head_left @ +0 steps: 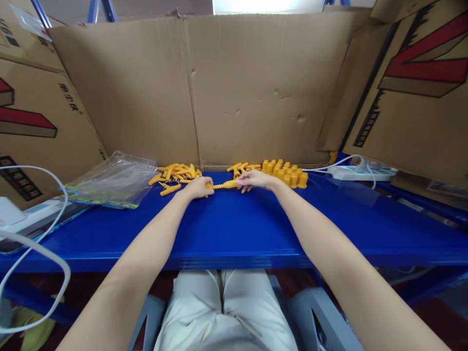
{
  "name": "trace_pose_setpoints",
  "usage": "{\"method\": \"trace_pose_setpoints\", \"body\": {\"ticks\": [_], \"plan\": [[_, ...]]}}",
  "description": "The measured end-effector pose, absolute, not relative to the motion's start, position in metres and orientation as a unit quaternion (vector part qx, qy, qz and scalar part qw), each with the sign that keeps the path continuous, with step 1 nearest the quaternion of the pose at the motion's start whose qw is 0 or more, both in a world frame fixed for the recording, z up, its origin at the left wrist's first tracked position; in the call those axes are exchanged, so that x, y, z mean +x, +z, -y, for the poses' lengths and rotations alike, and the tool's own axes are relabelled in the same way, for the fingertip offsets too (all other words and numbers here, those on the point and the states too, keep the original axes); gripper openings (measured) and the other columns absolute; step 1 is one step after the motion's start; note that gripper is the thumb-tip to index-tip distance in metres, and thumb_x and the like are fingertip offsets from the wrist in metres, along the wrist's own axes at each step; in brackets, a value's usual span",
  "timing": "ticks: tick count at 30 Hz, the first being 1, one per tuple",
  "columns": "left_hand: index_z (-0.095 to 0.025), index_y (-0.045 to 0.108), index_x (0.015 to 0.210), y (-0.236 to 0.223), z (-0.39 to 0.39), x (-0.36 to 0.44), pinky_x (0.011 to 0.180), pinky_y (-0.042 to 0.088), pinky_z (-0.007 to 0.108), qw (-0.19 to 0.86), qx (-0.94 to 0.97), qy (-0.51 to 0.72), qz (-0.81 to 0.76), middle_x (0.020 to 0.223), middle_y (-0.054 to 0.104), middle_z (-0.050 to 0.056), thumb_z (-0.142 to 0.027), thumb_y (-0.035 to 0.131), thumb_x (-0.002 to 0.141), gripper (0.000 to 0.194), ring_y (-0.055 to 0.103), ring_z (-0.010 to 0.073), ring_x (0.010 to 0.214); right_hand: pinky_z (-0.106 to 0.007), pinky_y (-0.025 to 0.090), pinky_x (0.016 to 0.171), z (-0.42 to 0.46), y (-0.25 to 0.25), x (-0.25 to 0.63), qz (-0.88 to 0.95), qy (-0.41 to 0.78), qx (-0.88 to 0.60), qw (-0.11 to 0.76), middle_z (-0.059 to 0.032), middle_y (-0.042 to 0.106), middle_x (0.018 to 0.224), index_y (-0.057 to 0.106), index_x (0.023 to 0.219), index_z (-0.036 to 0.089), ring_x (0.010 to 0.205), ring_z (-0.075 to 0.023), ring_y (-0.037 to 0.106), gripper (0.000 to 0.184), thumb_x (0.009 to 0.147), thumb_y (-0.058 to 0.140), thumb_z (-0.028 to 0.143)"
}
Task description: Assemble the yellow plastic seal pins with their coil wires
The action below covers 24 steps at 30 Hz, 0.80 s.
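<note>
My left hand (199, 187) is closed around the end of a yellow plastic threaded rod (218, 186), whose ridged shaft points to the right. The fingers of my right hand (253, 180) pinch a smooth yellow sleeve (230, 184) that meets the shaft in line with it. Both parts are level, just over the blue tabletop (234, 224). Left of my left hand is a pile of yellow handle-shaped parts (175, 171), some with small dark coils or chains. A few yellow T-shaped pieces (241, 166) lie behind my right hand.
Several yellow cup-shaped caps (287, 173) stand in rows at the right. A clear plastic bag (113, 180) lies at the left. Cardboard walls (263, 92) enclose the back and sides. A white power strip (360, 173) sits right; a white cable (62, 214) loops at the left edge.
</note>
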<state>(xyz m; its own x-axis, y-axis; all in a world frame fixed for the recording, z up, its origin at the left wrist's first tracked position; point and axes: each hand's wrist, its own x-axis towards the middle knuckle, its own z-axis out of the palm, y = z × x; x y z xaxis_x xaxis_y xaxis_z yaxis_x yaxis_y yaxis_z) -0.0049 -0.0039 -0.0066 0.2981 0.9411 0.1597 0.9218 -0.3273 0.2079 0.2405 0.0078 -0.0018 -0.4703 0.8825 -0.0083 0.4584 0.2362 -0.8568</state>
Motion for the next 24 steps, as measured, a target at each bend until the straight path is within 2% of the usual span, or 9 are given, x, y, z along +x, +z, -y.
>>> {"method": "trace_pose_setpoints", "body": {"ticks": [3,5,8,12,13,15,17,20,24], "plan": [[-0.021,0.064,0.089,-0.0078,0.0029,-0.0040,0.064,0.042,0.025,0.033,0.804,0.129,-0.579,0.071,0.067,-0.001,-0.028,0.059,0.067,0.024,0.061,0.0161,0.068,-0.017,0.046,0.049,-0.0080,-0.0025,0.2414,0.737,0.434,-0.465,0.229,-0.0091,0.071,0.072,0.063,0.071,0.012,0.053,-0.0087,0.062,0.041,0.089,0.059,0.048],[-0.021,0.064,0.088,-0.0082,0.0026,-0.0038,0.066,0.043,0.025,0.034,0.805,0.133,-0.578,0.069,0.066,-0.001,-0.028,0.059,0.067,0.023,0.061,0.0165,0.070,-0.017,0.041,0.042,-0.0093,-0.0033,0.2400,0.729,0.443,-0.473,0.218,-0.0083,0.069,0.065,0.059,0.067,0.013,0.046,-0.0076,0.058,0.045,0.088,0.058,0.053],[-0.021,0.063,0.087,-0.0082,0.0026,-0.0044,0.066,0.043,0.025,0.042,0.805,0.139,-0.575,0.068,0.066,-0.001,-0.027,0.058,0.067,0.022,0.062,0.0165,0.070,-0.017,0.036,0.036,-0.0094,-0.0026,0.2377,0.713,0.469,-0.481,0.204,-0.0068,0.068,0.062,0.056,0.070,0.014,0.041,-0.0071,0.055,0.043,0.086,0.061,0.053],[-0.020,0.063,0.087,-0.0075,0.0030,-0.0054,0.063,0.043,0.025,0.043,0.802,0.151,-0.576,0.069,0.066,0.000,-0.028,0.058,0.067,0.022,0.061,0.0161,0.069,-0.017,0.044,0.042,-0.0037,0.0003,0.2382,0.686,0.506,-0.468,0.231,-0.0062,0.071,0.077,0.056,0.085,0.015,0.049,-0.0083,0.061,0.028,0.089,0.061,0.042],[-0.020,0.063,0.088,-0.0073,0.0032,-0.0054,0.063,0.042,0.025,0.043,0.801,0.153,-0.577,0.069,0.066,0.000,-0.028,0.058,0.067,0.022,0.061,0.0160,0.068,-0.017,0.046,0.044,-0.0022,0.0006,0.2389,0.683,0.510,-0.464,0.241,-0.0054,0.071,0.081,0.056,0.090,0.016,0.052,-0.0087,0.063,0.024,0.088,0.065,0.038],[-0.020,0.063,0.088,-0.0069,0.0038,-0.0051,0.062,0.043,0.024,0.043,0.799,0.155,-0.579,0.068,0.066,0.000,-0.027,0.059,0.067,0.023,0.061,0.0158,0.067,-0.018,0.048,0.047,-0.0004,0.0005,0.2401,0.683,0.507,-0.462,0.252,-0.0035,0.071,0.083,0.054,0.097,0.018,0.054,-0.0092,0.063,0.026,0.082,0.072,0.028],[-0.020,0.064,0.089,-0.0065,0.0044,-0.0045,0.063,0.043,0.024,0.041,0.798,0.155,-0.581,0.068,0.066,0.000,-0.027,0.059,0.067,0.023,0.061,0.0159,0.067,-0.018,0.048,0.048,-0.0004,-0.0005,0.2405,0.687,0.502,-0.461,0.252,-0.0027,0.071,0.081,0.053,0.095,0.018,0.053,-0.0089,0.062,0.027,0.079,0.075,0.023],[-0.020,0.064,0.089,-0.0061,0.0048,-0.0043,0.064,0.043,0.024,0.035,0.799,0.159,-0.579,0.069,0.067,0.000,-0.027,0.059,0.067,0.023,0.062,0.0164,0.070,-0.017,0.047,0.047,-0.0025,-0.0021,0.2394,0.696,0.507,-0.452,0.233,-0.0036,0.071,0.076,0.055,0.082,0.016,0.050,-0.0074,0.060,0.019,0.084,0.069,0.028],[-0.020,0.065,0.088,-0.0066,0.0039,-0.0054,0.064,0.043,0.024,0.030,0.798,0.163,-0.580,0.071,0.067,0.001,-0.027,0.058,0.068,0.023,0.062,0.0165,0.070,-0.017,0.045,0.045,-0.0039,-0.0027,0.2373,0.695,0.518,-0.446,0.222,-0.0040,0.070,0.072,0.056,0.075,0.015,0.047,-0.0063,0.057,0.023,0.088,0.064,0.033]]}}
